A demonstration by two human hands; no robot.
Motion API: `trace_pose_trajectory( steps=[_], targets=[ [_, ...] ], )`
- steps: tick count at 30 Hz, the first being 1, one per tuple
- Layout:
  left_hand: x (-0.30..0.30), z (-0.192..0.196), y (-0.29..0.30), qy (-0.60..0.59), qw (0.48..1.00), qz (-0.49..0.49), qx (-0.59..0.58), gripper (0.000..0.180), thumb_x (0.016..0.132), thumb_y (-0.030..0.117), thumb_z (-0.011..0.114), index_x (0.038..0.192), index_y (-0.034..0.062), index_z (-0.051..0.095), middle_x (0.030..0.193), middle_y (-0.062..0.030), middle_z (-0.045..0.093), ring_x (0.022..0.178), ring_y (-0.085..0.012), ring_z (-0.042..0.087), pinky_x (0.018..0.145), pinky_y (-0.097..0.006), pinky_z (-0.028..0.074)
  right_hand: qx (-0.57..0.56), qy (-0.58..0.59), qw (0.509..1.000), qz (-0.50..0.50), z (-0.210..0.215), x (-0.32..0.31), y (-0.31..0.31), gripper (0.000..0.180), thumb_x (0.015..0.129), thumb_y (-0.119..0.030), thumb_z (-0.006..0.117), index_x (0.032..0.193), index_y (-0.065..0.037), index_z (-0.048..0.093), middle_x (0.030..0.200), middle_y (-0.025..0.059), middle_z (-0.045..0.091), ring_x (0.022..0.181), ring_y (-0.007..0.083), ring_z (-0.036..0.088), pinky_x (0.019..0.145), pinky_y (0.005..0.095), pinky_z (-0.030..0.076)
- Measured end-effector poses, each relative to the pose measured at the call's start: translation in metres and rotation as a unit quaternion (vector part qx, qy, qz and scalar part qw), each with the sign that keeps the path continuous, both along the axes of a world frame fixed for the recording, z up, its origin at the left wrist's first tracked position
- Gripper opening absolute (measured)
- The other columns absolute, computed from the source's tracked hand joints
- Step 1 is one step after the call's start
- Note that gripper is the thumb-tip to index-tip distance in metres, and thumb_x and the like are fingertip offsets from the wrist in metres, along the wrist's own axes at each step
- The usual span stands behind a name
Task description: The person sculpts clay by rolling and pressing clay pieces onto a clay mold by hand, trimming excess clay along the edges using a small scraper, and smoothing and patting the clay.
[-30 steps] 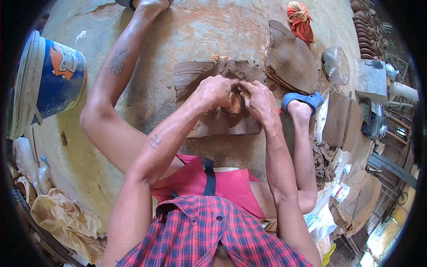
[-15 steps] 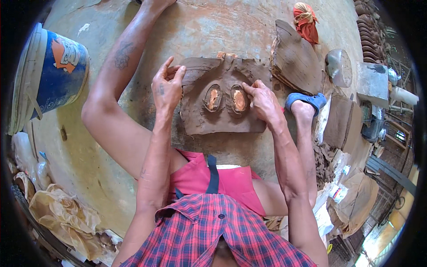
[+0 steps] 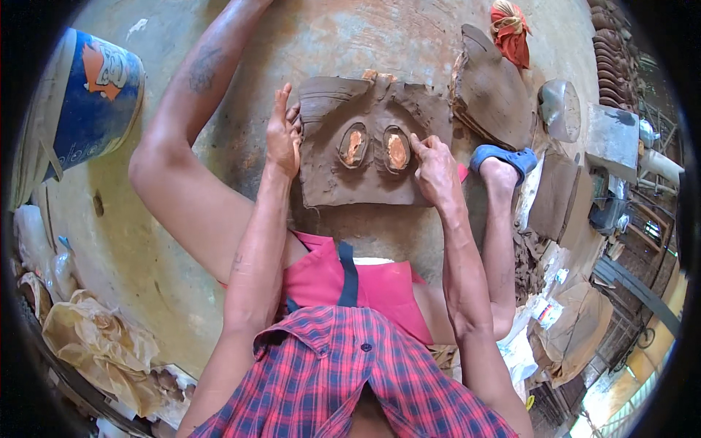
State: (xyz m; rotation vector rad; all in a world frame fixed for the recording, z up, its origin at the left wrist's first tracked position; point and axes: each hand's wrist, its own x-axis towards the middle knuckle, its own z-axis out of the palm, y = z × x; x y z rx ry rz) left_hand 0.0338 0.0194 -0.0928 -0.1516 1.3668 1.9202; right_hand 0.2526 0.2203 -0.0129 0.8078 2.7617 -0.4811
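Observation:
A soft grey-brown clay slab (image 3: 321, 182) lies in front of me, draped over a raised form. Two oval openings in it show an orange-tan surface underneath, the left oval (image 3: 354, 145) and the right oval (image 3: 396, 151). My left hand (image 3: 282, 139) stands open along the slab's left edge, fingers stretched upward and its side against the clay. On the slab's right part, my right hand (image 3: 437, 169) has its index finger extended just beside the right oval's rim. Its other fingers bend loosely, and I see nothing held in them.
Thick clay slabs (image 3: 493, 95) lie at the upper right, near a red-orange cloth bundle (image 3: 511, 36), a metal pot (image 3: 560, 109) and a grey block (image 3: 612, 139). A blue bucket (image 3: 98, 102) is at the left. Crumpled brown paper (image 3: 95, 339) lies lower left. My legs flank the slab.
My right index finger has drawn off the right oval's rim to the clay beside it. My left hand has straightened its fingers along the slab's left edge. The whole view has shifted slightly.

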Motion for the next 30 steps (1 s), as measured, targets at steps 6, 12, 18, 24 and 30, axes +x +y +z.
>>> trace_pose_trajectory(
  steps=[6, 12, 18, 24, 30],
  targets=[
    [-0.005, 0.007, 0.011, -0.023, 1.000, 0.015, -0.004, 0.083, 0.104, 0.067, 0.049, 0.166, 0.0153, 0.033, 0.121, -0.0036, 0.066, 0.073, -0.0042, 0.041, 0.064, -0.020, 0.029, 0.017, -0.013, 1.000, -0.006, 0.019, -0.012, 0.000, 0.041, 0.099, -0.005, 0.054, 0.137, -0.010, 0.069, 0.107, 0.0176, 0.066, 0.101, 0.0364, 0.068, 0.090, 0.0453, 0.054],
    [-0.003, -0.008, 0.006, -0.025, 1.000, 0.000, 0.001, 0.078, 0.106, 0.061, 0.051, 0.166, 0.0145, 0.033, 0.123, -0.0057, 0.069, 0.082, -0.0015, 0.053, 0.063, -0.019, 0.032, 0.049, -0.020, 0.997, -0.060, 0.009, -0.001, -0.011, 0.043, 0.099, -0.006, 0.055, 0.141, -0.011, 0.066, 0.109, 0.0166, 0.066, 0.102, 0.0361, 0.069, 0.089, 0.0461, 0.055],
    [-0.005, -0.008, 0.009, -0.037, 0.999, 0.004, 0.019, 0.076, 0.107, 0.059, 0.050, 0.166, 0.0150, 0.032, 0.128, -0.0086, 0.069, 0.088, -0.0037, 0.058, 0.064, -0.019, 0.035, 0.053, -0.028, 0.997, -0.058, 0.001, 0.008, -0.014, 0.039, 0.098, -0.009, 0.058, 0.136, -0.009, 0.068, 0.111, 0.0168, 0.067, 0.102, 0.0366, 0.068, 0.088, 0.0469, 0.055],
    [-0.009, 0.008, 0.013, -0.044, 0.999, 0.026, 0.012, 0.062, 0.105, 0.054, 0.056, 0.151, 0.0124, 0.050, 0.086, 0.0114, 0.058, 0.062, 0.0001, 0.032, 0.054, -0.018, 0.024, 0.040, -0.020, 0.999, -0.030, 0.018, -0.003, -0.014, 0.037, 0.097, -0.007, 0.056, 0.131, -0.007, 0.071, 0.105, 0.0196, 0.065, 0.098, 0.0380, 0.068, 0.085, 0.0475, 0.055],
    [-0.002, 0.027, 0.018, -0.039, 0.999, 0.006, 0.012, 0.058, 0.107, 0.054, 0.052, 0.150, 0.0149, 0.051, 0.117, -0.0009, 0.070, 0.077, -0.0011, 0.053, 0.060, -0.017, 0.033, 0.057, 0.003, 0.993, -0.108, -0.007, 0.011, -0.033, 0.029, 0.101, -0.010, 0.055, 0.122, -0.004, 0.073, 0.103, 0.0212, 0.065, 0.093, 0.0411, 0.068, 0.083, 0.0510, 0.054]
  ],
)
